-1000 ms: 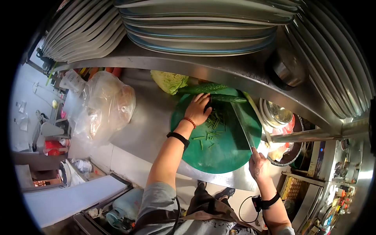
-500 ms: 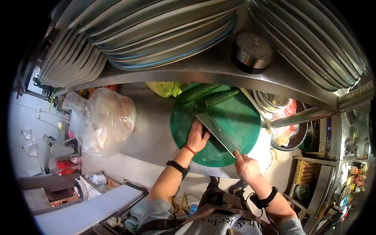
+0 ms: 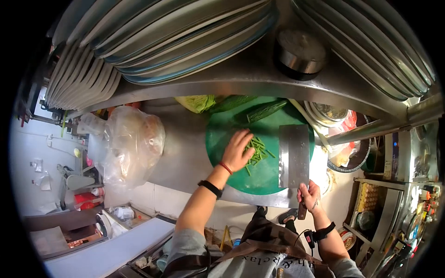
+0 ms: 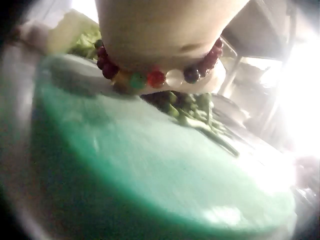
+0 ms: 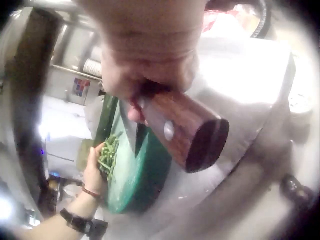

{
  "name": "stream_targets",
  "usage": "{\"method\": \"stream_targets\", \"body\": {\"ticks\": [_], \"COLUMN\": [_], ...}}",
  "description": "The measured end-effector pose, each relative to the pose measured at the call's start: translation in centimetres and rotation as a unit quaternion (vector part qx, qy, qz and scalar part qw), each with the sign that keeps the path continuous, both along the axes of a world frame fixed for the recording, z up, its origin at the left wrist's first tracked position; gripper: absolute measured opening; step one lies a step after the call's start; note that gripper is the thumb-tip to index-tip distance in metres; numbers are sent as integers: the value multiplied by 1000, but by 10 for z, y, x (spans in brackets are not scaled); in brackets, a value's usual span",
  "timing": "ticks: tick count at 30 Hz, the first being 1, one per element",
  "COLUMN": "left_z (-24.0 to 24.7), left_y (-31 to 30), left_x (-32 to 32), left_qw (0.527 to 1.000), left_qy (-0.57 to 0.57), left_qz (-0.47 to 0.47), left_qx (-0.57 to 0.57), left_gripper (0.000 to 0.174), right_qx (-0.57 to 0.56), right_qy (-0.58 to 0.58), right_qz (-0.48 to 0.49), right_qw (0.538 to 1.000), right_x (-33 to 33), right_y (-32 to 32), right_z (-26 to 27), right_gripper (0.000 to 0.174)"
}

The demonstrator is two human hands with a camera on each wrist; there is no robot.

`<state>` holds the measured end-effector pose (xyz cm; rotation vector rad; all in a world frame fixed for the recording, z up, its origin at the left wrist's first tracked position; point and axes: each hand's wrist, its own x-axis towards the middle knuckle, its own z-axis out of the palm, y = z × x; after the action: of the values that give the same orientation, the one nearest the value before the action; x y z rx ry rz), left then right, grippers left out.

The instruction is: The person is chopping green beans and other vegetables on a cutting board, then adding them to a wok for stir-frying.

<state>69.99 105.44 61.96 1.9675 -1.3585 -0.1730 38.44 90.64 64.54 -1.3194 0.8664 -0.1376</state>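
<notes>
My left hand point(image 3: 238, 150), a red bead bracelet at its wrist, rests with extended fingers against a small pile of cut green strips point(image 3: 259, 152). The strips lie on a round green cutting board point(image 3: 232, 180). By its wooden handle point(image 5: 182, 130), my right hand point(image 3: 309, 193) grips a cleaver, whose broad blade point(image 3: 293, 155) lies over the board's right side. Toward the back of the board is a cucumber point(image 3: 266, 111) with a cut end. Another cucumber point(image 3: 232, 103) lies behind it, partly under the shelf edge.
A leafy green head point(image 3: 197, 103) sits behind the board. Left of it on the steel counter point(image 3: 178, 134) is a filled clear plastic bag point(image 3: 134, 143). Overhead, a steel shelf point(image 3: 208, 88) carries stacked plates point(image 3: 194, 55) and a round metal container point(image 3: 301, 53). Bowls point(image 3: 327, 112) stand right of the board.
The scattered strips are now bunched in a pile. My left hand came forward, then slid slightly back. The cleaver swung left toward that hand, then back right, its broad face now showing.
</notes>
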Motion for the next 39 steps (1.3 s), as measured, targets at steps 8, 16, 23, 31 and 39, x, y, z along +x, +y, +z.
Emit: {"method": "stream_targets", "body": {"ticks": [8, 16, 23, 31, 39], "left_z": [11, 5, 48, 85, 137], "left_y": [-4, -3, -22, -179, -446], "left_x": [-76, -87, -172, -358, -539], "left_qw": [990, 972, 965, 980, 982], "left_qy": [1, 1, -92, -86, -15], "left_qz": [141, 232, 244, 172, -60], "left_qx": [-12, -45, -12, -57, -176], "left_gripper": [66, 67, 63, 65, 63], "right_qx": [53, 176, 221, 207, 33], "right_qy": [24, -38, -103, -198, -220], "right_qz": [48, 70, 113, 51, -182], "right_qw": [997, 981, 963, 957, 958], "right_x": [56, 64, -17, -213, -392], "right_y": [55, 87, 51, -75, -266], "right_z": [-2, -4, 11, 28, 69], "right_gripper": [17, 8, 10, 10, 7]}}
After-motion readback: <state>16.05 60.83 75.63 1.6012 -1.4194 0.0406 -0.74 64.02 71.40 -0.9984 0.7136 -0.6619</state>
